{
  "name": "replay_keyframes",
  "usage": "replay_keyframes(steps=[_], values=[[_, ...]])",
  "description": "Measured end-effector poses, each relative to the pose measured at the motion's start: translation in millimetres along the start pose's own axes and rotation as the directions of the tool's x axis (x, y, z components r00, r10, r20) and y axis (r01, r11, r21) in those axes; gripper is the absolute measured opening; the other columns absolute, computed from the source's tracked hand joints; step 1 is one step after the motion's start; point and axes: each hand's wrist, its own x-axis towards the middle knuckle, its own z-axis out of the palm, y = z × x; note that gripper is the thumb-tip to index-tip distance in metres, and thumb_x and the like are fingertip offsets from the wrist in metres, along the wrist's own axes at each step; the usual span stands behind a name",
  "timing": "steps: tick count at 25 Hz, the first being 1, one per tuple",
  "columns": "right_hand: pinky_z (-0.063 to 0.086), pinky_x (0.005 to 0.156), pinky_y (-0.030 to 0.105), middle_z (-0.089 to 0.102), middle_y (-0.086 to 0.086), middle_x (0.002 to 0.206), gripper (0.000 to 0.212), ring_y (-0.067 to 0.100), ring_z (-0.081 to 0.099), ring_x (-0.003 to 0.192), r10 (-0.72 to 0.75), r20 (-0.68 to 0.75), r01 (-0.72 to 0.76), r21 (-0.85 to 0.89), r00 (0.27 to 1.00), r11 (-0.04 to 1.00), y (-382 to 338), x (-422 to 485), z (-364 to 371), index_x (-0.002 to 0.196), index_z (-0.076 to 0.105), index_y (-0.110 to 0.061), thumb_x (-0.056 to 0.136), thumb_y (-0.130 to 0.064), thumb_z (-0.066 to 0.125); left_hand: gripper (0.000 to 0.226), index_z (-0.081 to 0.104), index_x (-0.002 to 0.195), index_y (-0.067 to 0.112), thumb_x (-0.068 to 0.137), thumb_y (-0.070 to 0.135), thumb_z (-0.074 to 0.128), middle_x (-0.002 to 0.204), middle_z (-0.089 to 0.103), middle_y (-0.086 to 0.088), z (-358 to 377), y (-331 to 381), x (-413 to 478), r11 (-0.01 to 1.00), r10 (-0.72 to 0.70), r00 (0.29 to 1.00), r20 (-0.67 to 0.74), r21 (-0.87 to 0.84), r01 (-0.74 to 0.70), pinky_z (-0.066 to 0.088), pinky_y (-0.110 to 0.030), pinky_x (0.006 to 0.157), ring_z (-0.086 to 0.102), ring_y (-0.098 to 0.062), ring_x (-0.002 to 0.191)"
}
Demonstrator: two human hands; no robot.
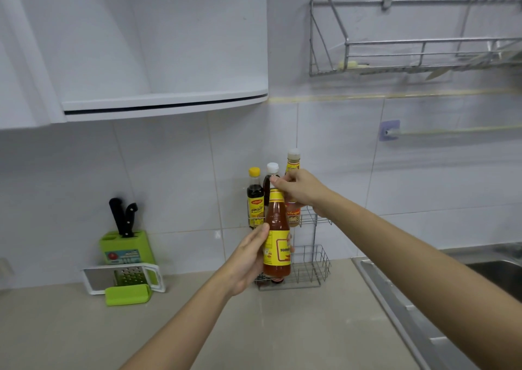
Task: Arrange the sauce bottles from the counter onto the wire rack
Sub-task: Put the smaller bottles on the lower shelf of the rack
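Observation:
I hold an orange-red sauce bottle (277, 239) with a yellow label upright in front of the wire rack (313, 268). My left hand (250, 259) grips its body from the left, and my right hand (296, 188) is closed around its neck and cap. On the rack's upper tier stand a dark soy bottle with a yellow cap (255, 197), a dark bottle with a white cap (271, 173) and a taller bottle with a pale cap (293, 162). A red cap shows low in the bottom tier, behind the held bottle.
A green knife block (127, 245) with black knives and a white-green grater (124, 279) sit at the left on the beige counter (254, 327). A steel sink (452, 299) lies to the right. A wall dish rack (409, 56) hangs above, and a white cabinet (141, 58) is at upper left.

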Motion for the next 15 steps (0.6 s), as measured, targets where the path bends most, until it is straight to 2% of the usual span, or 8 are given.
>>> replay_keyframes(steps=[3,6,8,10,11,13,15], values=[[0.056,0.061,0.024,0.070,0.005,0.097,0.043,0.015,0.069,0.085,-0.004,0.049,-0.003,0.130,0.999,0.992,23,-5,3,0.108,0.063,-0.009,0.089,-0.047,0.059,0.048,0.062,0.124,0.010,0.090,0.044,0.056,0.120,0.068,-0.020,2,-2,4,1.000,-0.017,1.000,-0.003,-0.019,0.017,0.059,-0.043,0.085,0.070,-0.033,0.103],[0.058,0.072,0.027,0.071,0.007,0.104,0.033,0.016,0.068,0.092,0.038,0.084,-0.055,0.216,0.996,0.975,55,-9,3,0.111,0.063,-0.012,0.090,-0.038,0.061,0.047,0.061,0.125,0.010,0.095,0.045,0.050,0.118,0.068,-0.020,-2,-10,12,0.999,-0.053,0.998,-0.031,0.007,0.054,0.058,-0.043,0.088,0.071,-0.033,0.102],[0.060,0.075,0.033,0.067,0.012,0.109,0.031,0.019,0.067,0.093,0.110,0.030,-0.114,0.335,0.993,0.935,85,-11,6,0.113,0.059,-0.007,0.091,-0.029,0.061,0.047,0.061,0.125,0.010,0.097,0.045,0.048,0.121,0.069,-0.018,-9,-22,18,0.986,-0.110,0.989,-0.100,0.115,0.121,0.054,-0.045,0.094,0.069,-0.033,0.108],[0.061,0.066,0.034,0.062,0.015,0.107,0.025,0.020,0.066,0.086,0.224,-0.082,-0.157,0.486,0.971,0.860,120,-17,14,0.111,0.052,-0.005,0.093,-0.021,0.059,0.046,0.061,0.125,0.009,0.097,0.043,0.048,0.122,0.069,-0.013,-25,-37,20,0.932,-0.166,0.968,-0.189,0.291,0.217,0.051,-0.042,0.096,0.066,-0.029,0.113],[0.061,0.063,0.034,0.059,0.016,0.105,0.023,0.020,0.064,0.084,0.296,-0.158,-0.170,0.536,0.942,0.827,139,-19,16,0.108,0.048,-0.005,0.093,-0.019,0.059,0.044,0.061,0.123,0.008,0.098,0.041,0.048,0.122,0.069,-0.011,-36,-45,20,0.888,-0.184,0.954,-0.236,0.377,0.264,0.051,-0.033,0.091,0.065,-0.025,0.112],[0.059,0.073,0.044,0.054,0.017,0.107,0.021,0.026,0.060,0.090,0.459,-0.302,-0.190,0.624,0.835,0.757,180,-20,20,0.103,0.044,-0.008,0.093,-0.018,0.059,0.033,0.061,0.114,0.007,0.099,0.034,0.048,0.117,0.067,-0.009,-61,-60,18,0.786,-0.199,0.915,-0.352,0.500,0.364,0.045,-0.019,0.074,0.061,-0.016,0.102],[0.052,0.088,0.054,0.057,0.022,0.111,0.021,0.033,0.059,0.100,0.591,-0.416,-0.214,0.663,0.691,0.717,213,-18,21,0.096,0.044,-0.011,0.092,-0.022,0.061,0.018,0.058,0.101,0.012,0.098,0.028,0.053,0.105,0.065,-0.008,-84,-73,18,0.726,-0.207,0.869,-0.450,0.525,0.444,0.041,-0.021,0.069,0.058,-0.016,0.096]])
